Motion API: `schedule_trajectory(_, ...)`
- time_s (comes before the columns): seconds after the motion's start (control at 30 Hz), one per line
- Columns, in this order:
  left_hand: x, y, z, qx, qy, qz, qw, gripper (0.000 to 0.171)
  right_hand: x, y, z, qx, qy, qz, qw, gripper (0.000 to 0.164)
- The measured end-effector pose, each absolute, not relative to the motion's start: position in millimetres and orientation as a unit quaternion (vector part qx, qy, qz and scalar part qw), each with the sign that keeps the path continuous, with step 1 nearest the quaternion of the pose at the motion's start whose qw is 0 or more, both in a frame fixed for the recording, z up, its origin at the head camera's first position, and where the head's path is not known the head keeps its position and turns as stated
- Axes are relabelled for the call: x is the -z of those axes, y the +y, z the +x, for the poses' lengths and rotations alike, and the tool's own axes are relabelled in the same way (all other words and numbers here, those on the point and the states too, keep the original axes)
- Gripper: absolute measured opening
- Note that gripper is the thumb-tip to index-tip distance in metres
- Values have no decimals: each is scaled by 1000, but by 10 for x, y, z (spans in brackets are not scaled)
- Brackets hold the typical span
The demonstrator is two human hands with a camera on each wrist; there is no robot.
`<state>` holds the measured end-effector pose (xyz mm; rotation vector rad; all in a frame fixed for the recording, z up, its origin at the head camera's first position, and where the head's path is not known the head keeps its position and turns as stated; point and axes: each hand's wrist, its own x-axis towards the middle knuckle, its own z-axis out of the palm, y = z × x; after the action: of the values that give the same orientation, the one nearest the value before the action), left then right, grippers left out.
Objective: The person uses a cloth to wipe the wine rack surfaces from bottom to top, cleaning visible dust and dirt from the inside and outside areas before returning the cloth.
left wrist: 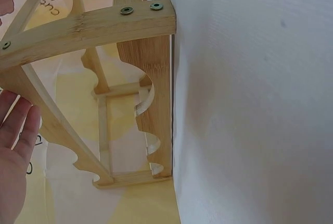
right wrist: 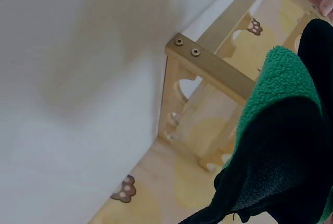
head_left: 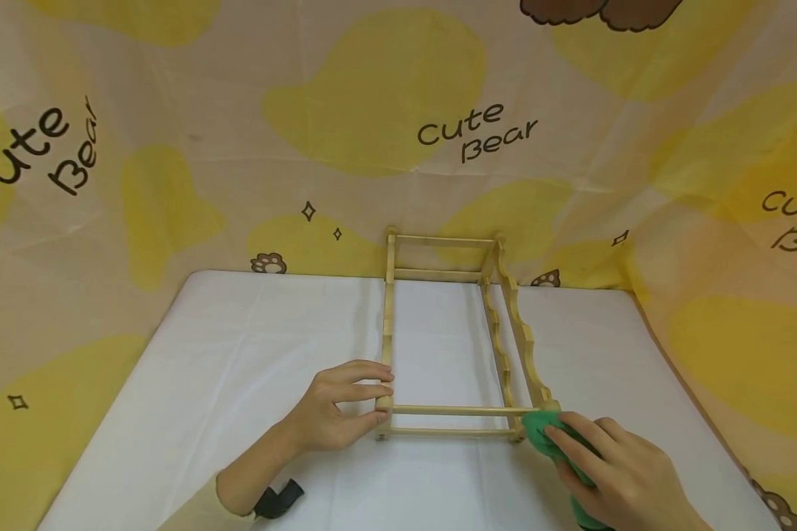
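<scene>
A pale wooden rack [head_left: 465, 410] with scalloped side rails stands lengthwise on the white table. My left hand [head_left: 342, 409] holds its near left corner, thumb at the post end and fingers on the rail. The left wrist view shows those fingers [left wrist: 23, 125] beside the wavy rail. My right hand [head_left: 620, 461] grips a green cloth [head_left: 544, 428] against the near right corner of the rack. In the right wrist view the cloth [right wrist: 283, 81] has a fuzzy green face and a dark side, and it hides part of the rack. Few of the right fingers show there.
The white table [head_left: 272, 339] meets a yellow and beige printed backdrop [head_left: 372, 96] at the back and sides. The far end of the rack lies close to the back backdrop. A dark strap-like piece [head_left: 279, 498] shows by the left wrist.
</scene>
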<state>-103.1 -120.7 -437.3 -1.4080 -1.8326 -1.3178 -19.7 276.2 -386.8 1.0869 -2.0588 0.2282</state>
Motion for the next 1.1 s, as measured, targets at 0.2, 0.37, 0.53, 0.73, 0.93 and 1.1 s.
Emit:
schedule_trajectory(0.2, 4380, -1205, -1045, 481, -666, -516, 241, 37, 3872, 2699, -225, -99, -806, 437, 387, 41)
schedule_trajectory(0.37, 4379, -1209, -1040, 483, -667, -514, 238, 36, 3893, 2602, -265, -99, -804, 449, 376, 39)
schedule_trajectory(0.53, 4367, -1207, -1029, 482, -670, -512, 238, 37, 3914, 2404, -317, -112, -791, 471, 374, 36)
schedule_trajectory(0.73, 4366, -1205, -1033, 478, -670, -514, 244, 37, 3936, 2195, -371, -121, -782, 492, 363, 33)
schedule_trajectory(0.93, 4376, -1208, -1036, 478, -669, -513, 246, 38, 3946, 2008, -395, -119, -778, 510, 347, 31)
schedule_trajectory(1.1, 4385, -1213, -1038, 477, -671, -512, 246, 38, 3939, 1853, -392, -113, -782, 509, 341, 31)
